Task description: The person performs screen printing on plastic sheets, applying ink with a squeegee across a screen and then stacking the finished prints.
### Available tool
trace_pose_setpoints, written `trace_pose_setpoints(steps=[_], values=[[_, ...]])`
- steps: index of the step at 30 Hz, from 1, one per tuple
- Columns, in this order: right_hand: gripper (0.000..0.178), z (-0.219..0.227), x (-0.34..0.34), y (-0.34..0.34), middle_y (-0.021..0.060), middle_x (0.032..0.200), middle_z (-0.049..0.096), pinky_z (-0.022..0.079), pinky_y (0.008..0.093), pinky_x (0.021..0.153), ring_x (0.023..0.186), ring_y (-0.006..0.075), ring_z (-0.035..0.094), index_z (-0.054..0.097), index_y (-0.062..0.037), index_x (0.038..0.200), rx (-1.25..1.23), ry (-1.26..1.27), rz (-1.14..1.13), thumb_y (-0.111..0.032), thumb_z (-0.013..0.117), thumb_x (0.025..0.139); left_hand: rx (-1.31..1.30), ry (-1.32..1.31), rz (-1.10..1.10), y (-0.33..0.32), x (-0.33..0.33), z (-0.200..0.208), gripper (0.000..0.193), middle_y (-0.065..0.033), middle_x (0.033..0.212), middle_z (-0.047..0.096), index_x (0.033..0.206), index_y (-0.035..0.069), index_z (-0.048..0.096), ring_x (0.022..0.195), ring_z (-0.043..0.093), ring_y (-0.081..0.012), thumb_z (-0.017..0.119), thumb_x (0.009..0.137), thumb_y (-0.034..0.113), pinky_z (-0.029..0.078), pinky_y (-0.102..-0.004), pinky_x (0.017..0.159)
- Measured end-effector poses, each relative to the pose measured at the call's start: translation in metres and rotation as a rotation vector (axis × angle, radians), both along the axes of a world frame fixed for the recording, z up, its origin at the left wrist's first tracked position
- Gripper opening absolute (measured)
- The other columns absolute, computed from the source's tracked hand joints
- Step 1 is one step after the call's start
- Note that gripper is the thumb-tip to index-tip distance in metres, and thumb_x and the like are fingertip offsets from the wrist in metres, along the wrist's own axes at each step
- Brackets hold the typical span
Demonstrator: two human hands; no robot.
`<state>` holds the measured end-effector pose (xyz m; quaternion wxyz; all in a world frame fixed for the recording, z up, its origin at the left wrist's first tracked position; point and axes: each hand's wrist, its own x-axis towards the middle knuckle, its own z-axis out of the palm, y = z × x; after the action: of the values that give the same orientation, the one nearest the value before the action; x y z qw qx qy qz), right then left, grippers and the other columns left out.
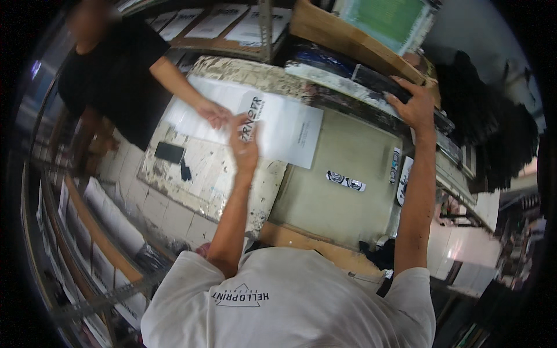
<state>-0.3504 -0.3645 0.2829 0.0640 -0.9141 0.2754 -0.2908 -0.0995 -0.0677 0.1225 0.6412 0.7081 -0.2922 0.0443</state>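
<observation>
My left hand [244, 145] reaches out over the paint-stained table [203, 180] and pinches a white sheet with black lettering [253, 111]. That sheet lies over larger white paper sheets [290, 130]. A person in a black shirt [113, 72] stands at the far left, and their hand [212, 113] touches the same paper right beside mine. My right hand [413, 104] is stretched out to the right and grips the dark edge of a raised screen frame [371, 81].
A black flat rectangle [169, 152] and a small dark piece [185, 171] lie on the table's left part. Printed strips [346, 181] rest on the olive-grey pad [342, 203]. A wooden frame with green mesh [383, 20] sits above. Dark garments [493, 133] hang at right, and shelves line the left.
</observation>
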Motion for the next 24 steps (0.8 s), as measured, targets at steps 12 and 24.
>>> trace_pose_setpoints(steps=[12, 24], values=[[0.048, -0.005, -0.002, 0.0, 0.0154, 0.118, 0.072, 0.05, 0.0407, 0.097, 0.113, 0.0316, 0.067, 0.073, -0.0198, 0.123, -0.074, 0.106, -0.108, -0.033, 0.082, 0.078, -1.051, 0.334, -1.962, -0.019, -0.279, 0.195, 0.035, -0.0077, 0.12, 0.066, 0.114, 0.002, 0.066, 0.105, 0.061, -0.0198, 0.063, 0.095, 0.031, 0.047, -0.0347, 0.096], [0.053, -0.01, -0.005, -0.011, 0.0152, 0.114, 0.074, 0.05, 0.0408, 0.096, 0.11, 0.0318, 0.069, 0.073, -0.0107, 0.122, -0.173, 0.11, -0.088, -0.044, 0.081, 0.081, -1.131, 0.247, -2.02, -0.04, -0.308, 0.189, 0.037, -0.0102, 0.119, 0.068, 0.112, 0.002, 0.068, 0.108, 0.061, -0.0248, 0.067, 0.093, 0.034, 0.046, -0.0403, 0.097]])
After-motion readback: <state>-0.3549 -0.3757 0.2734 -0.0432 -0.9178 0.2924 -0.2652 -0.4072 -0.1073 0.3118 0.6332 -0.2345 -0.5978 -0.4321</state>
